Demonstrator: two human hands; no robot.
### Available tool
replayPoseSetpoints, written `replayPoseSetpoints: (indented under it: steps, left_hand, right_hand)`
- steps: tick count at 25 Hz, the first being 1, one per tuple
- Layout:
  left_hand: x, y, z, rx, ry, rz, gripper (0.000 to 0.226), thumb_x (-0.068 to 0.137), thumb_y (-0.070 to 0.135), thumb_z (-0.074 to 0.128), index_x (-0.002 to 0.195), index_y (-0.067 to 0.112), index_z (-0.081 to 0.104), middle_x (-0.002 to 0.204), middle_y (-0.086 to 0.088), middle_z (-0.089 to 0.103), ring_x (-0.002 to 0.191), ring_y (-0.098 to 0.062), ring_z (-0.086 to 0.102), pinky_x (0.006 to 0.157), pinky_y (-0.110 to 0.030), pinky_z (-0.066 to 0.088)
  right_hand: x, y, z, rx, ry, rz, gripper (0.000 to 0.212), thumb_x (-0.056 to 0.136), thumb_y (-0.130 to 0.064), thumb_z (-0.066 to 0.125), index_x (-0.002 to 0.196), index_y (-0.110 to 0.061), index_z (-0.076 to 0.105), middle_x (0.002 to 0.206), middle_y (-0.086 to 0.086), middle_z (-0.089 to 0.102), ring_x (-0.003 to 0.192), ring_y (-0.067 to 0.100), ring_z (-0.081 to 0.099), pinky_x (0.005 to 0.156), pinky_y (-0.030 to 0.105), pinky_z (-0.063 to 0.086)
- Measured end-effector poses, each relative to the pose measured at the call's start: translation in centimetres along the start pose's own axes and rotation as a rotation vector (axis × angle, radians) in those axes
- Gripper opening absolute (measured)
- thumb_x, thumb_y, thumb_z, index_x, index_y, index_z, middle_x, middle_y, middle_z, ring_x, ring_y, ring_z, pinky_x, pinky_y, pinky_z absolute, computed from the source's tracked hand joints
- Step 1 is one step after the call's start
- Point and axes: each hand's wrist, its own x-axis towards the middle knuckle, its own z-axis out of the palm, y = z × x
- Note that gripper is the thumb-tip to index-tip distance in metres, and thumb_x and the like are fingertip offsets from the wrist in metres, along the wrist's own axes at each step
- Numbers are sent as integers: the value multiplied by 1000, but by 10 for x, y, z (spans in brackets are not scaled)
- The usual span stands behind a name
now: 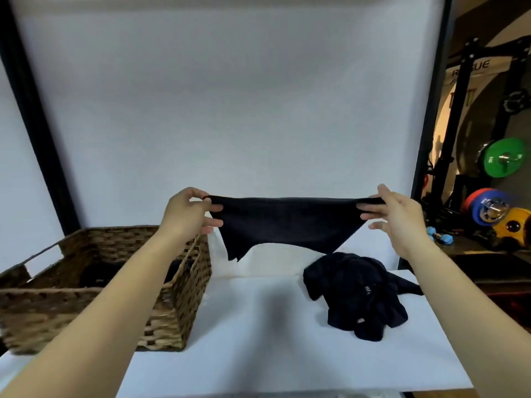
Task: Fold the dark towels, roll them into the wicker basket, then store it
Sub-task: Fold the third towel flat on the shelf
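Note:
A dark towel (287, 222) hangs stretched in the air above the white table (258, 340). My left hand (189, 214) pinches its left top corner and my right hand (393, 214) pinches its right top corner. The towel's lower edge droops free above the table. A heap of crumpled dark towels (359, 294) lies on the table at the right, below my right hand. The wicker basket (172, 311) stands at the left under my left forearm, with something dark inside it, partly hidden by the arm.
A white backdrop with black frame poles (37, 124) rises behind the table. Gym gear stands at the far right: a rack with a green weight plate (502, 160), coloured plates and small blue dumbbells (439, 235) on the floor.

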Motion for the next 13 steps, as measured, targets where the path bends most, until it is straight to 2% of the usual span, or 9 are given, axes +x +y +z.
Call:
replayPoseSetpoints:
  steps: [2, 5, 7, 9, 11, 13]
  left_hand:
    - [-26, -48, 3, 59, -82, -57, 5, 105, 12, 52, 105, 10, 56, 96, -6, 77, 72, -28, 76, 68, -38, 58]
    - [-77, -132, -4, 129, -207, -106, 8, 105, 9, 51, 102, 9, 58, 96, -8, 76, 78, -25, 75, 65, -32, 57]
    - [-111, -187, -18, 265, -304, -106, 12, 102, 8, 55, 95, 16, 61, 94, -3, 76, 87, -19, 72, 72, -29, 51]
    - [-141, -227, -36, 375, -388, -75, 15, 99, 11, 61, 93, 24, 66, 95, 4, 74, 93, -8, 68, 79, -24, 49]
    - [-159, -248, -48, 378, -371, -41, 19, 97, 10, 66, 93, 29, 70, 97, 8, 71, 96, -4, 66, 84, -20, 49]
    - [-163, -256, -52, 368, -347, 30, 25, 94, 5, 69, 93, 30, 73, 99, 4, 68, 99, -5, 64, 90, -18, 50]
  right_hand:
    - [-20, 45, -13, -93, 17, 154, 34, 100, -38, 58, 96, -5, 66, 82, 15, 77, 69, 28, 68, 59, 33, 49]
    - [-66, 108, -31, -270, -15, 316, 30, 99, -30, 62, 95, 0, 66, 80, 19, 76, 61, 25, 66, 56, 32, 47]
    - [-103, 141, -39, -379, -41, 381, 20, 98, -19, 64, 95, 1, 66, 81, 21, 75, 59, 27, 66, 56, 35, 47]
    - [-136, 160, -44, -444, -20, 437, 11, 97, -11, 64, 100, -1, 61, 70, 18, 72, 55, 29, 65, 51, 35, 47]
    - [-159, 168, -45, -473, 6, 487, 17, 97, -10, 65, 108, -4, 53, 67, 19, 70, 47, 25, 63, 44, 31, 45]
    - [-173, 168, -44, -527, 1, 492, 16, 97, -12, 65, 106, -3, 55, 73, 22, 70, 39, 19, 60, 43, 30, 44]
